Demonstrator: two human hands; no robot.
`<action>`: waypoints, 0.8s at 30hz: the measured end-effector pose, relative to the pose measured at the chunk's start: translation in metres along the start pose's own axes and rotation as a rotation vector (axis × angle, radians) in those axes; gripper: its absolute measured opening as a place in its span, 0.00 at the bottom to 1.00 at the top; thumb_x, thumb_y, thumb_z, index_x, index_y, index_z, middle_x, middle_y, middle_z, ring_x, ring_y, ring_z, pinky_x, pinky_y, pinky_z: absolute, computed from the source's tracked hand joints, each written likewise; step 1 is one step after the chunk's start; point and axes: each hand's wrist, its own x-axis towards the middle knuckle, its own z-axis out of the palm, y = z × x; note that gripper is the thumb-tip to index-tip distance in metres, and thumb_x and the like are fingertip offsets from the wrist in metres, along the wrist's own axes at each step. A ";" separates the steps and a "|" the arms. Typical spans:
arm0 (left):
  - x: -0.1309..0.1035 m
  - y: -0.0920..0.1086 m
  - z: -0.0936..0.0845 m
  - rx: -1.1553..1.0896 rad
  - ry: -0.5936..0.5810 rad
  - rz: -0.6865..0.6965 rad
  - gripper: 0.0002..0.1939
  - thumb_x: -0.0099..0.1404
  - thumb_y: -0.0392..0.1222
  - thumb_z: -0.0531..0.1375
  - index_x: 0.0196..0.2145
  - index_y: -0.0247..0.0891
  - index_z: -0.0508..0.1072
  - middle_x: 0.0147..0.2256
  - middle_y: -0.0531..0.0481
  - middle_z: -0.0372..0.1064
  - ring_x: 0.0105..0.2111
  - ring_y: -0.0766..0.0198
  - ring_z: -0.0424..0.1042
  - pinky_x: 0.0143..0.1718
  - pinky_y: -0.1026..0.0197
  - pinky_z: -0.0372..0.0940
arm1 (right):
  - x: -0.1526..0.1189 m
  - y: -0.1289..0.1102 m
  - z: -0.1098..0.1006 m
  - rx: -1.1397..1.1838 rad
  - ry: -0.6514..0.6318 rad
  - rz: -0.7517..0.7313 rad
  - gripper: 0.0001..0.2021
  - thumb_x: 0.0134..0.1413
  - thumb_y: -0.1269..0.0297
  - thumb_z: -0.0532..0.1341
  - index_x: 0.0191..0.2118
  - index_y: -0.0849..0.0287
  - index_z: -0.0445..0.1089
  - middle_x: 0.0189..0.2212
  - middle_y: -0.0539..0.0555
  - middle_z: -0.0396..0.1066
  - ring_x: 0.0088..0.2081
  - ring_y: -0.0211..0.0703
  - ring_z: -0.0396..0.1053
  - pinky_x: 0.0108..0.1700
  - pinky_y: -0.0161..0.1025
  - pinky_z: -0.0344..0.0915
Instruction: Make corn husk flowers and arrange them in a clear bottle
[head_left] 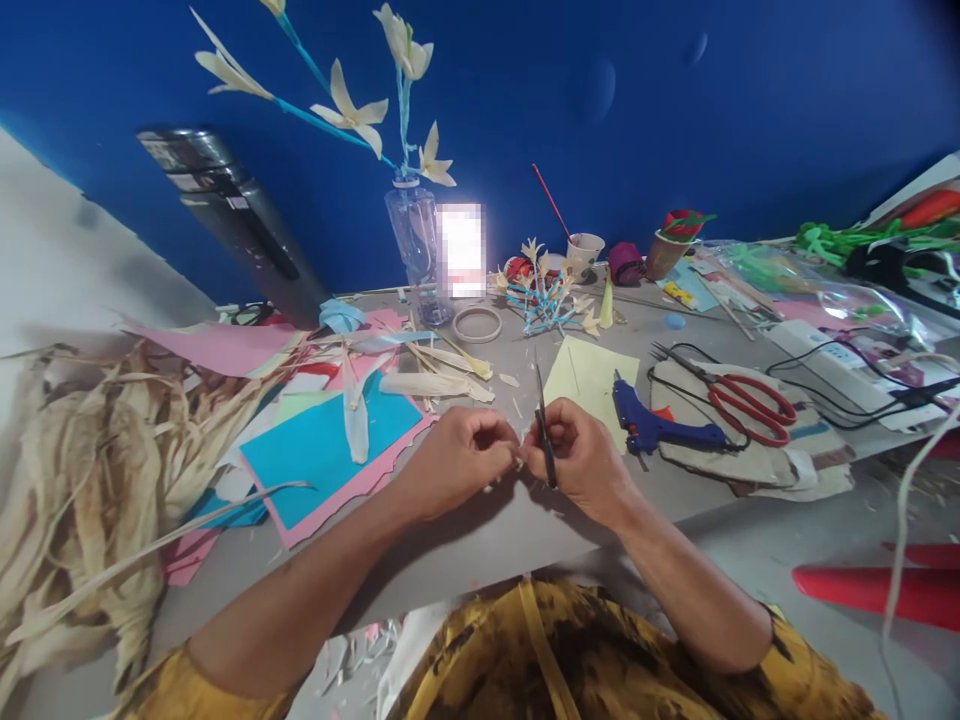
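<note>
Scissors (543, 430) in right hand (581, 460) (blades up), left hand (457, 455) pinching small scrap

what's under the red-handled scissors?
The red-handled scissors lie on a beige cloth-like pad, with black cable looped around. The table beneath the pad is covered.

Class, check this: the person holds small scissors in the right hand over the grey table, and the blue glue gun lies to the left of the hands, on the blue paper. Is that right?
Not quite. The head view shows the glue gun lying to the right of the hands, beside the red scissors, not on the blue paper. The rest holds: the right hand holds small scissors over the grey table.
</note>
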 end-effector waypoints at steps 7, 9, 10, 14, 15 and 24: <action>-0.008 0.010 0.019 0.552 0.124 0.052 0.09 0.60 0.38 0.54 0.23 0.39 0.68 0.25 0.49 0.71 0.26 0.61 0.67 0.27 0.59 0.53 | 0.000 0.008 0.008 -0.128 0.074 -0.070 0.09 0.38 0.68 0.63 0.28 0.56 0.62 0.22 0.44 0.65 0.23 0.33 0.60 0.25 0.31 0.57; -0.005 0.008 0.015 0.649 0.181 0.064 0.09 0.61 0.38 0.52 0.25 0.38 0.69 0.28 0.46 0.72 0.29 0.59 0.69 0.29 0.58 0.53 | 0.001 0.008 0.009 -0.111 0.109 -0.047 0.09 0.39 0.67 0.63 0.28 0.56 0.62 0.21 0.44 0.65 0.23 0.34 0.60 0.24 0.31 0.56; -0.003 0.005 0.011 0.631 0.213 0.055 0.09 0.62 0.38 0.52 0.26 0.38 0.69 0.29 0.46 0.72 0.29 0.58 0.69 0.29 0.58 0.54 | 0.001 0.008 0.008 -0.092 0.120 -0.035 0.09 0.40 0.66 0.63 0.28 0.56 0.62 0.21 0.44 0.65 0.23 0.34 0.61 0.24 0.31 0.57; 0.005 -0.004 -0.005 0.128 0.161 -0.082 0.12 0.62 0.41 0.50 0.32 0.38 0.73 0.27 0.50 0.70 0.25 0.61 0.69 0.25 0.62 0.57 | 0.002 0.007 0.004 0.002 0.106 -0.007 0.09 0.40 0.65 0.64 0.29 0.56 0.63 0.23 0.46 0.68 0.23 0.34 0.63 0.25 0.32 0.58; 0.006 -0.005 -0.006 0.009 0.100 -0.097 0.12 0.61 0.43 0.51 0.33 0.38 0.74 0.26 0.51 0.69 0.24 0.62 0.68 0.24 0.62 0.57 | 0.002 0.007 0.003 0.021 0.097 -0.003 0.09 0.40 0.65 0.64 0.30 0.57 0.63 0.23 0.46 0.68 0.23 0.35 0.63 0.25 0.32 0.58; 0.000 -0.001 0.015 0.096 0.106 0.014 0.09 0.55 0.37 0.59 0.19 0.36 0.66 0.18 0.58 0.60 0.21 0.70 0.57 0.24 0.65 0.51 | 0.000 0.010 0.009 -0.001 0.085 -0.010 0.10 0.41 0.66 0.65 0.31 0.57 0.63 0.24 0.47 0.70 0.24 0.36 0.65 0.26 0.33 0.60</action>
